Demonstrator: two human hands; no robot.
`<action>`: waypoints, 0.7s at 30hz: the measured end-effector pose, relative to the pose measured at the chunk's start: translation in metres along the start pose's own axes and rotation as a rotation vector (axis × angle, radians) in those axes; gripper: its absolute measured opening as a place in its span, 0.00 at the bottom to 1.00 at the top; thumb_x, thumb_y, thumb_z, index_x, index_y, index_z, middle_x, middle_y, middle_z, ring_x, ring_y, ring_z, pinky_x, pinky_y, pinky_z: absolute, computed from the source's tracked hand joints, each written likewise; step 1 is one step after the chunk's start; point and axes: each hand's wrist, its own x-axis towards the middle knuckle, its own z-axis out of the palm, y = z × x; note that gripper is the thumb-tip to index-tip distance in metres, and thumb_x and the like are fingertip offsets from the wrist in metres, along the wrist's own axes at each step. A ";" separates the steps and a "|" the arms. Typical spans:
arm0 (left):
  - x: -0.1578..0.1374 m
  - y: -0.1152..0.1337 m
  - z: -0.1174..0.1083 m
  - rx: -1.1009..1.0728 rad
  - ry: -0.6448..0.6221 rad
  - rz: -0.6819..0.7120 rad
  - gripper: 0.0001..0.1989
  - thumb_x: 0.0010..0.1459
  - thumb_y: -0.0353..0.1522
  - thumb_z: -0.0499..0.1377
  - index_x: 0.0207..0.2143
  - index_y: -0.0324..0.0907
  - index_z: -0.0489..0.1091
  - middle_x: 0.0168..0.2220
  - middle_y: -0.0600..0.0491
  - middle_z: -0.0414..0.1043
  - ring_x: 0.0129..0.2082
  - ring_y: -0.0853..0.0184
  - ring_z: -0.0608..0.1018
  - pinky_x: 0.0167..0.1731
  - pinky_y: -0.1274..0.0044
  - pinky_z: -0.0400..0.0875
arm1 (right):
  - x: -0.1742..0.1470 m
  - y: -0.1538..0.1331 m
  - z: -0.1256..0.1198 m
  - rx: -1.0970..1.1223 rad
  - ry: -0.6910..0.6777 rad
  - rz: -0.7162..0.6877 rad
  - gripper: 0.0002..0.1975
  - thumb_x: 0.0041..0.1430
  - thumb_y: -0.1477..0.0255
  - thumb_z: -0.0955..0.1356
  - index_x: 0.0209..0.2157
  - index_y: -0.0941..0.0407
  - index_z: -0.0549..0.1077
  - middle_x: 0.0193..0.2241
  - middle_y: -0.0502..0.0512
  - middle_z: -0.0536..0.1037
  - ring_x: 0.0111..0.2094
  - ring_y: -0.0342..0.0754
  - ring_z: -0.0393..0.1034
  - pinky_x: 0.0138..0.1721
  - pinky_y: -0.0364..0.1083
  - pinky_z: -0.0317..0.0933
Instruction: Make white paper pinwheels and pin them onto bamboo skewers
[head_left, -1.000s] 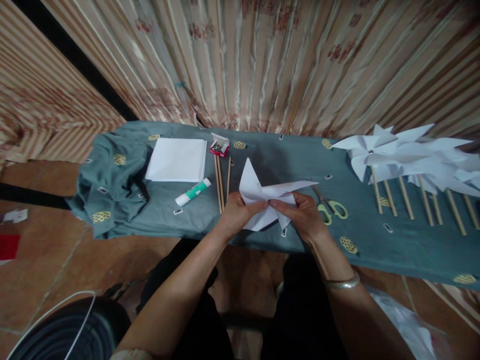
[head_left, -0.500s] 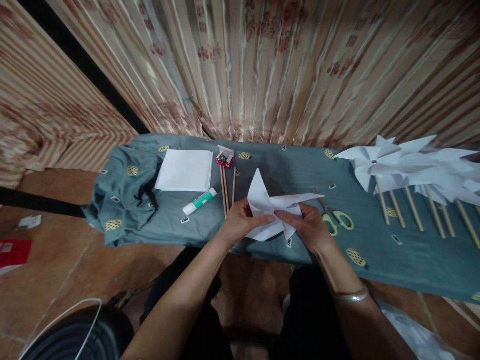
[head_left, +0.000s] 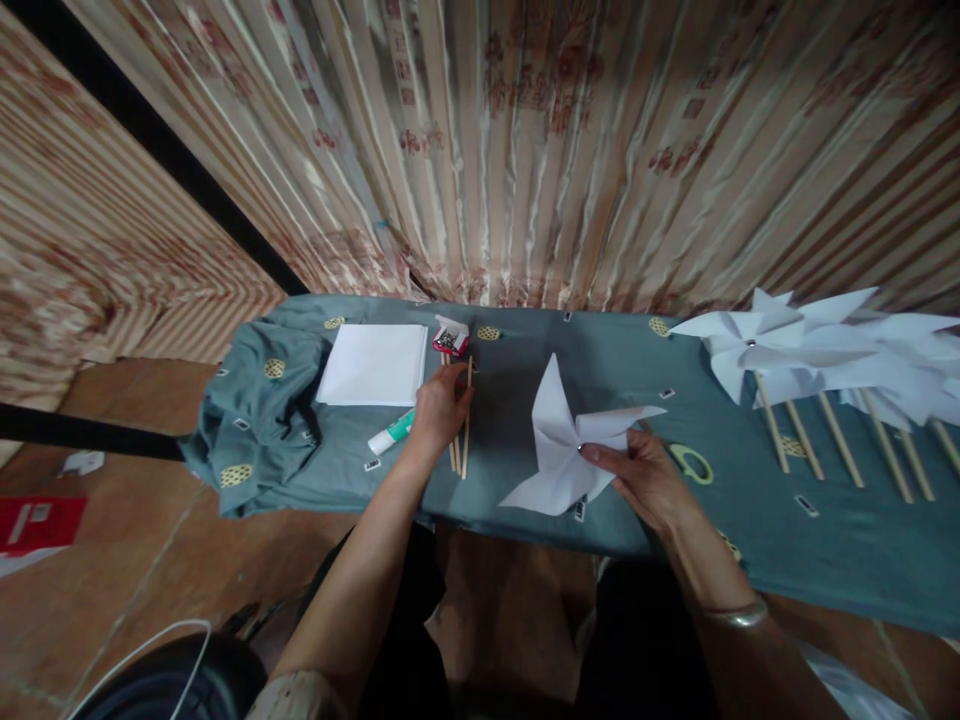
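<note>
My right hand (head_left: 649, 478) pinches a white paper pinwheel (head_left: 559, 440), its thumb beside the small metal pin at the centre. The pinwheel's blades spread out over the cloth, with no stick visible on it. To the left, my left hand (head_left: 441, 405) is at the thin wooden sticks (head_left: 453, 455), its fingers curled round the rightmost wooden stick (head_left: 468, 430). Just beyond those fingers sits a small open red box (head_left: 450, 337) of metal pins. A glue stick (head_left: 391, 432) lies partly hidden behind my left wrist. Scissors with pale green handles (head_left: 691, 464) lie partly covered by my right hand.
A stack of white paper squares (head_left: 375, 365) lies at the left on the green cloth (head_left: 510, 330) covering the table. Several finished pinwheels (head_left: 795, 335) on sticks lie at the right. A patterned curtain (head_left: 525, 150) hangs behind, and a black pole (head_left: 165, 150) slants at left.
My left hand has let go of the pinwheel and moved left to the wooden sticks. My right hand keeps the pinwheel, now turned more face-up. The view has tilted slightly.
</note>
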 end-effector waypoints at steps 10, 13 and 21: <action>0.017 0.004 0.012 0.104 -0.018 -0.050 0.14 0.52 0.23 0.60 0.42 0.38 0.74 0.40 0.45 0.77 0.38 0.59 0.79 0.42 0.71 0.71 | -0.002 -0.003 -0.003 -0.083 -0.049 -0.020 0.17 0.29 0.61 0.82 0.25 0.51 0.82 0.27 0.49 0.84 0.27 0.48 0.77 0.32 0.45 0.72; 0.015 0.005 0.013 0.033 -0.007 -0.086 0.16 0.50 0.22 0.60 0.42 0.39 0.75 0.37 0.47 0.78 0.37 0.59 0.79 0.42 0.70 0.71 | -0.005 -0.003 -0.003 -0.115 -0.059 -0.007 0.16 0.29 0.62 0.82 0.24 0.51 0.82 0.26 0.50 0.84 0.25 0.49 0.77 0.30 0.47 0.72; -0.001 0.026 0.022 -0.437 -0.041 -0.148 0.11 0.50 0.29 0.61 0.38 0.38 0.76 0.31 0.51 0.78 0.31 0.66 0.79 0.34 0.76 0.73 | -0.013 -0.003 -0.006 -0.271 -0.098 -0.151 0.14 0.38 0.62 0.79 0.28 0.54 0.83 0.26 0.54 0.83 0.24 0.49 0.75 0.27 0.46 0.71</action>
